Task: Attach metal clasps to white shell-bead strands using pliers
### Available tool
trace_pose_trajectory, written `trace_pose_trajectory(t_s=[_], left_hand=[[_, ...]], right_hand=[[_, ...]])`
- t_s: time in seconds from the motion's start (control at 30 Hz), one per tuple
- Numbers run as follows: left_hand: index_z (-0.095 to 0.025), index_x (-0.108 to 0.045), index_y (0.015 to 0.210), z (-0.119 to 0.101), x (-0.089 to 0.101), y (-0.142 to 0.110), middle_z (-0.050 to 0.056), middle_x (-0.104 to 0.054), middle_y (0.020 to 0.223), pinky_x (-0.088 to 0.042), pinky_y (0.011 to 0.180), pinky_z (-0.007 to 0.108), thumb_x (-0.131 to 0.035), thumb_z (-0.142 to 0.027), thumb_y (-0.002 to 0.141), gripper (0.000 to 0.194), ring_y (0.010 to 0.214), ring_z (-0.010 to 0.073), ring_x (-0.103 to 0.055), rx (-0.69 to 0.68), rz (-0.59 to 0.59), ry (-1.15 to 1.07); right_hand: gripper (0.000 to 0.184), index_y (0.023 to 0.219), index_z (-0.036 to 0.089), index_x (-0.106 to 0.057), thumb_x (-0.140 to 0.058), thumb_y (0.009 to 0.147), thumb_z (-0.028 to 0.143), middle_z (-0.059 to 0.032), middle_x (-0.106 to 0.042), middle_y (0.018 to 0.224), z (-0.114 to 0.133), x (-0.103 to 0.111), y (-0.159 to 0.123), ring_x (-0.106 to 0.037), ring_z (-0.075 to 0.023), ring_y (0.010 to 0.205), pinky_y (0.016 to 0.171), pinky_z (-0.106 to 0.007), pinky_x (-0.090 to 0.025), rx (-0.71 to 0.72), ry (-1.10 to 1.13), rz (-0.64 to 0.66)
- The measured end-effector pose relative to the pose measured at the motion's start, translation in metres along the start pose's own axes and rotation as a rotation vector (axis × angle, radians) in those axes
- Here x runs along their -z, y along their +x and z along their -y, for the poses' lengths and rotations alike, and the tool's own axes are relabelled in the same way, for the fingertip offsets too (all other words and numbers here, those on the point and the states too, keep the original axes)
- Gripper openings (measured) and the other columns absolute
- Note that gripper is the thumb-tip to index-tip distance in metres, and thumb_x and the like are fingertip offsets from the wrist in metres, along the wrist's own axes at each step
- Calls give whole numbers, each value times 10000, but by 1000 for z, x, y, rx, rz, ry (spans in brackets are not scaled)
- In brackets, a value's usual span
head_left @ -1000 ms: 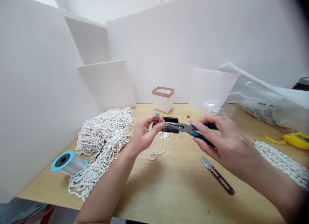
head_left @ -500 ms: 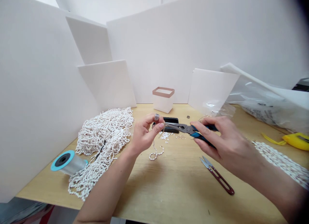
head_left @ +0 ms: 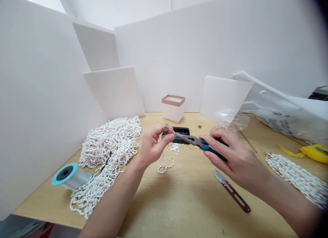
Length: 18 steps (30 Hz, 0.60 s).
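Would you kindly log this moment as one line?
left hand: pinching beaded strand | right hand: gripping pliers | pliers' tips: at left fingertips | snips: lying on table

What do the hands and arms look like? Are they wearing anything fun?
The left hand wears a wide, silvery ring that looks like thin bands stacked up. The right hand shows no ring. Both are bare, with no gloves, and no sleeves, watch or bracelet show on the parts of the arms you can see.
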<state>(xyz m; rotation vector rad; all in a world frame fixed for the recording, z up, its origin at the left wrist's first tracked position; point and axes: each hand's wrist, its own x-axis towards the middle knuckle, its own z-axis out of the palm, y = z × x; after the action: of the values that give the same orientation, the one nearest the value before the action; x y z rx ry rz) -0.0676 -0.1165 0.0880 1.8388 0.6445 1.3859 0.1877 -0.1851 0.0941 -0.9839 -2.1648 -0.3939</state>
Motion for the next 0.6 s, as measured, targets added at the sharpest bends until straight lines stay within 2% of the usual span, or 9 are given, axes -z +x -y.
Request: trace_pose_trajectory(t_s=[0.23,0.43,0.6], left_hand=[[-162,-683,852,1,-7,3,38,-615,795,-453,654,240,-762,-389,841,241,744,138,-560,118,-52,-165],[-164,-706,899,3,-6,5,43,-644,817,-469,654,234,-783,-419,818,278,738,127,-576,205,-14,-247],[-156,-713,843,-5,-10,3,30,-616,748,-431,605,228,-771,-422,827,272,687,120,-536,192,-70,-182]], right_hand=[[280,1226,200,-668,-536,994,287,-106,-687,1096,-2,-6,-2,-679,-217,965,810,-325,-563,-179,172,80],[290,1243,206,-666,-527,1004,292,-96,-693,1113,-1,-1,0,-674,-206,982,812,-323,-561,-195,199,115],[286,1222,209,-677,-524,1000,304,-102,-701,1096,1,-2,2,-686,-217,956,790,-332,-568,-192,184,92]])
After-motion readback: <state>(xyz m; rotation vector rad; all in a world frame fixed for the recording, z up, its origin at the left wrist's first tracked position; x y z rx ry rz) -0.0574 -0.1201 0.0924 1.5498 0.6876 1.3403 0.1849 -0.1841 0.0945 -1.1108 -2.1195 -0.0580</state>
